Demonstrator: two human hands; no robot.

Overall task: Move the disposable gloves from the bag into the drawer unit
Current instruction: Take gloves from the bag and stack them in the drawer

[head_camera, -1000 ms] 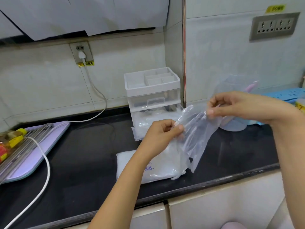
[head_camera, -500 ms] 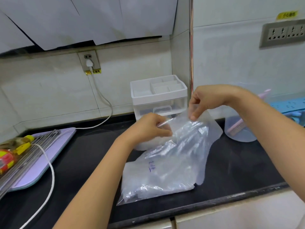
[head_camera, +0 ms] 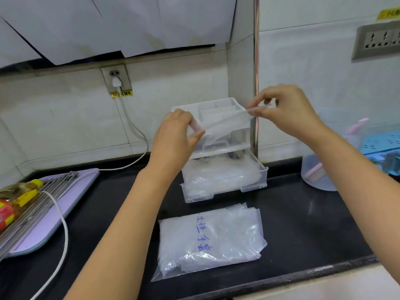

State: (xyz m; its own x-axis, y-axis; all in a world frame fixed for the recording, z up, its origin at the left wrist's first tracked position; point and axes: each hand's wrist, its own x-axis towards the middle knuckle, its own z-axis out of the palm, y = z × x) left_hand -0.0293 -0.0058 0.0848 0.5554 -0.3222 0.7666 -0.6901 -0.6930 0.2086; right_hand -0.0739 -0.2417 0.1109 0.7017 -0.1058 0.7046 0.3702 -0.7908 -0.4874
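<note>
A clear plastic bag of disposable gloves with blue writing lies flat on the black counter near its front edge. Behind it stands the white drawer unit; its lower drawer is pulled out and holds a pile of clear gloves. Above the unit, a thin clear glove is stretched between both hands. My left hand pinches its left end and my right hand pinches its right end.
A lilac tray with a metal rack and a bottle sits at the left, crossed by a white cable. A clear jug with a pink brush and a blue basket stand at the right. A metal pipe runs up behind the unit.
Both hands rose from the bag to above the drawer unit, pulling one glove out. The bag now lies flat on the counter, no longer lifted.
</note>
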